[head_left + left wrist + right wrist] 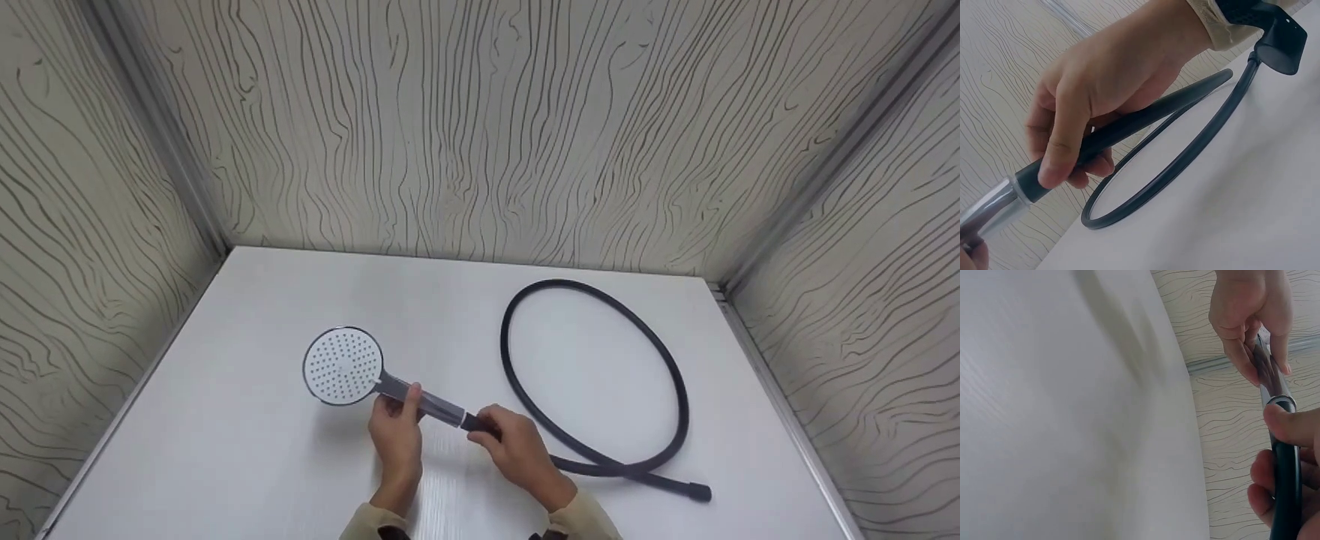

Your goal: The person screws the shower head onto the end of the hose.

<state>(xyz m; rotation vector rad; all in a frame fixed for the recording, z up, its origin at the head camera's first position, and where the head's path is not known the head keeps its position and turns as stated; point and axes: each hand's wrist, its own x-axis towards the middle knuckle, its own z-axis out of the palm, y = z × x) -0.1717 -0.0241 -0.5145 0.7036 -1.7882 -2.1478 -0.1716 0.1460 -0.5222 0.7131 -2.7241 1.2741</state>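
Observation:
A hand shower (343,367) with a round white spray face and a shiny chrome handle is held above the table, its face up. My left hand (397,439) grips the handle (441,408), thumb on top. In the head view my right hand (519,448) pinches the end of a black hose (684,405) against the handle's lower end. The left wrist view shows the right hand (1112,79) with its fingers curled round the hose (1129,128), whose end meets the chrome handle (999,203). Whether it is threaded on, I cannot tell.
The hose loops over the right half of the white table (247,315) and crosses itself. Its other end (699,492) lies near the front right. Wood-patterned panels (450,135) enclose the back and both sides, with grey metal strips (840,150) at the corners.

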